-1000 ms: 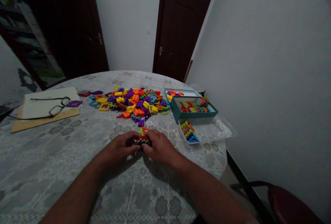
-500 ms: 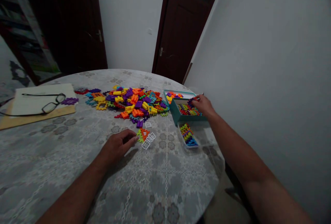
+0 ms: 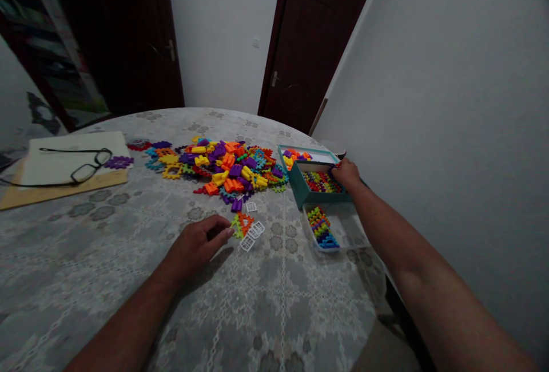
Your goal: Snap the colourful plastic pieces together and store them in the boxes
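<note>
My left hand [image 3: 205, 242] rests on the table with thumb and index finger apart. Its fingertips are at the edge of a green triangular toothed piece [image 3: 237, 226], beside an orange one [image 3: 246, 222]; whether they touch it I cannot tell. White window-like grid pieces [image 3: 253, 236] lie just right of these. Over the right end of a teal box [image 3: 301, 189], my right hand [image 3: 347, 175] is closed on a dark purple toothed piece [image 3: 335, 166], mostly hidden by the fingers. Rows of colourful toothed pieces [image 3: 321, 182] fill the box.
A heap of colourful building pieces [image 3: 231, 169] lies mid-table. Behind the box sits its teal-rimmed lid [image 3: 317, 156] with loose pieces; in front, a clear plastic tray [image 3: 347, 229] holds toothed pieces [image 3: 322, 228]. Glasses [image 3: 86, 173] lie on papers [image 3: 47, 140] at left.
My right hand has shifted right along the box with the purple piece. The left hand stays beside the triangular pieces. The whole view has tilted slightly.
</note>
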The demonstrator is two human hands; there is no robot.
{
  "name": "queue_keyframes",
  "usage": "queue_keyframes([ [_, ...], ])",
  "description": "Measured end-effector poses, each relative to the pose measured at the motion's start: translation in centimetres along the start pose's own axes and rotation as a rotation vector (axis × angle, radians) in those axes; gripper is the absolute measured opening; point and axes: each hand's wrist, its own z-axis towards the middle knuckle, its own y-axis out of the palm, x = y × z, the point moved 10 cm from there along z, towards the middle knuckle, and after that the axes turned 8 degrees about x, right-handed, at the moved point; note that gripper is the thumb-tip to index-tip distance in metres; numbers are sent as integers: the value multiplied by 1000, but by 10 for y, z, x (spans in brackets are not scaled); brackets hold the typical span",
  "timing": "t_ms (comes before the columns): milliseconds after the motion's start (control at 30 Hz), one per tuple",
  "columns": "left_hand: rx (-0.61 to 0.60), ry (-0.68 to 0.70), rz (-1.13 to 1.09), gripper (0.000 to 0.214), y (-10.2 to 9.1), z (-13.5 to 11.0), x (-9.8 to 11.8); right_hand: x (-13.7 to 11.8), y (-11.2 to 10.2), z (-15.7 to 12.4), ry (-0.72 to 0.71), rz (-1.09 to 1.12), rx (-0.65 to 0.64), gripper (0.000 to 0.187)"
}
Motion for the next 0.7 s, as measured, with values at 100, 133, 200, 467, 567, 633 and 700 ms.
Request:
queue_keyframes([
  [100,-4,-4,14,40,0,0,2,-2,2,-3,4,-31,12,52],
  [133,-7,-4,14,40,0,0,3,-1,2,-4,8,-40,16,53],
  [200,-9,0,13,40,0,0,4,0,1,-7,20,-59,28,55],
  [467,-3,-3,-2,36,1,-1,2,10,-11,-12,64,-5,45,54],
  [567,17,-3,7,34,-1,-1,4,-2,-41,-23,-12,91,158,48],
  [633,21,4,-1,31,-1,-2,7,-25,-68,-47,-147,195,252,40],
  [700,24,1,3,29,-1,-2,8,-57,-90,-89,-320,337,261,31],
])
